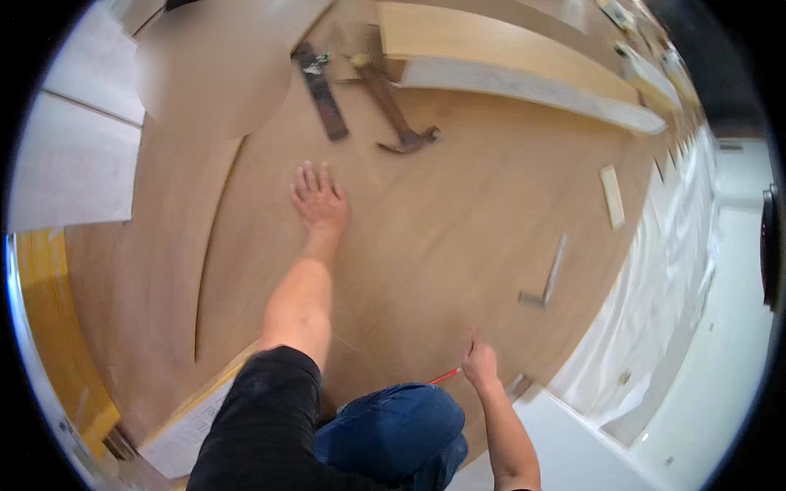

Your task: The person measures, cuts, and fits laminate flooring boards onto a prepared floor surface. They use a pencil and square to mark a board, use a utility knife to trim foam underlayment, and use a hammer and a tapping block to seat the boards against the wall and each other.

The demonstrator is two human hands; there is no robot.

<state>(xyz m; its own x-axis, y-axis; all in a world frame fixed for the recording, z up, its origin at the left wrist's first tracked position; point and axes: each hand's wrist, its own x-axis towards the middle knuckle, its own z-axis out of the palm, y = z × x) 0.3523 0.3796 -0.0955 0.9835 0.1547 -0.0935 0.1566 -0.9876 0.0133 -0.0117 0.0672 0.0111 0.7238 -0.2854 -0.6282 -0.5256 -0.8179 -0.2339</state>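
My left hand point(319, 200) lies open on the brown board point(426, 213), fingers spread. Above it are a wooden-handled claw hammer point(401, 131) and a dark long tool point(323, 94), blurred. Low on the right, my right hand point(479, 360) is closed on a red pencil point(444, 376), which points toward my bent knee in blue jeans. A metal square point(553, 270) lies on the board above that hand, and a short pale wooden block point(612, 196) sits farther right.
Long boards point(508, 86) run across the top, with more pieces beyond. White panels point(78, 164) and a yellow strip point(45, 311) are at left, a pale board point(180, 434) lower left. At right are white sheeting point(639, 286) and a white panel point(557, 442).
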